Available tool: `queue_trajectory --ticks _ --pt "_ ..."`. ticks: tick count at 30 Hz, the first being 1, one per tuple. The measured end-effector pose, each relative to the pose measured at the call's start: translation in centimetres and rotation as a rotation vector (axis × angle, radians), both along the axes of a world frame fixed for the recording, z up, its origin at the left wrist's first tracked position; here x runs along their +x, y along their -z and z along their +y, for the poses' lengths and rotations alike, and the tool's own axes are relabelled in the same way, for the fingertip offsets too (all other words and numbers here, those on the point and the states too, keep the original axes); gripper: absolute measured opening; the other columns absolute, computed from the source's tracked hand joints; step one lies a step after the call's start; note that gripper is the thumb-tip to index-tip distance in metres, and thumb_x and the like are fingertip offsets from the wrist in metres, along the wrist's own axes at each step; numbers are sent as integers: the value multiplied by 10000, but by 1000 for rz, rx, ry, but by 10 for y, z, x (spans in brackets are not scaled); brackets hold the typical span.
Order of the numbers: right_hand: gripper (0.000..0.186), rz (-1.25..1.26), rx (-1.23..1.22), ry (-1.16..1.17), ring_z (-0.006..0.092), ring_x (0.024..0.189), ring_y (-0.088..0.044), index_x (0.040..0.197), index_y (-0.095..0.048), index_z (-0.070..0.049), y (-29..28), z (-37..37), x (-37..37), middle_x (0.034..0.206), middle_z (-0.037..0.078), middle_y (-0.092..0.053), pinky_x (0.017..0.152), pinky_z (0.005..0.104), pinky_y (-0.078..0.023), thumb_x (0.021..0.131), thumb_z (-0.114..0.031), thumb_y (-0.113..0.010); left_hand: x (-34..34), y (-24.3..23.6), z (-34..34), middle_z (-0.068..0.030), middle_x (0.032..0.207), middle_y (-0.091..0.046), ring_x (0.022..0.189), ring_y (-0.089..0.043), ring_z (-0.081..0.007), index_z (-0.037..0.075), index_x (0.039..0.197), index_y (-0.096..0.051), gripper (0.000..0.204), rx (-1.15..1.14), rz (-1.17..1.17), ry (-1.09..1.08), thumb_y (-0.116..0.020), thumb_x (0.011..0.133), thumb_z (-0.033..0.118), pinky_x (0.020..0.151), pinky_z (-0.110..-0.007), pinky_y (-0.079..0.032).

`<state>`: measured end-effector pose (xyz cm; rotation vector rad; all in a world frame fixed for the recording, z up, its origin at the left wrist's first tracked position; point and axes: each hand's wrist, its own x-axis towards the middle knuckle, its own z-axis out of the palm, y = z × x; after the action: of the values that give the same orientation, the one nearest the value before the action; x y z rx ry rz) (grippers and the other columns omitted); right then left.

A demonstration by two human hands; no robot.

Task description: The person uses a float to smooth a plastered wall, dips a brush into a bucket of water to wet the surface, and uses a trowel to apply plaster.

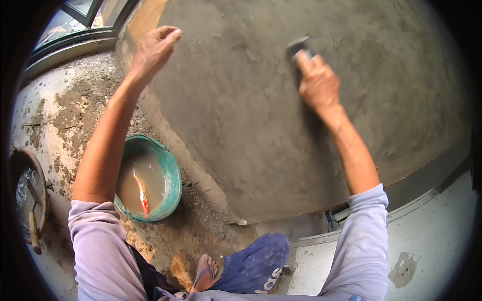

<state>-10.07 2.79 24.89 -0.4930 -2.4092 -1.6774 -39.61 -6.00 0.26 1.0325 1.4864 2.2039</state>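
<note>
My right hand [317, 83] grips a metal trowel [297, 46] against the wet grey plastered surface [226, 110], its blade slightly blurred. My left hand [155, 50] is raised at the upper left of that surface, beside its edge, with fingers curled and pinched together; whether anything is between them I cannot make out. Below my left forearm stands a green bucket [173, 175] of murky water, with a brush [140, 190] with a red part lying in it.
A dark bucket [40, 175] holding wooden-handled tools is at the far left. A framed window [75, 35] is at the top left. Mortar crumbs cover the pale floor [45, 100]. My sandalled foot [205, 271] and blue-clad knee [261, 256] show at the bottom.
</note>
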Motion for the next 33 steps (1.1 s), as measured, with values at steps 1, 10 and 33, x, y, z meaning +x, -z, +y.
queue_trajectory --ticks 1,10,33 --pt "503 -94 -64 20 359 829 -671 1295 -628 -169 30 -3 10 1006 151 -629 691 462 -578 814 -26 -588 2 3 -1 -93 1145 -692 862 -636 -160 45 1288 -647 520 -10 -1 19 -585 976 457 789 -330 -531" --pt "535 -50 -4 -20 365 804 -676 1281 -640 -149 -3 -3 8 1005 149 -618 664 471 -599 769 6 -612 0 15 1 -93 1043 -710 854 -651 -144 -10 1229 -659 472 39 -30 -50 -586 991 390 784 -296 -536" --pt "528 -122 -99 -28 343 806 -686 1292 -609 -130 67 3 8 1016 148 -620 635 477 -597 774 -33 -633 18 15 11 -103 1039 -679 828 -637 -169 20 1263 -647 566 -37 68 -40 -554 960 489 789 -339 -509"
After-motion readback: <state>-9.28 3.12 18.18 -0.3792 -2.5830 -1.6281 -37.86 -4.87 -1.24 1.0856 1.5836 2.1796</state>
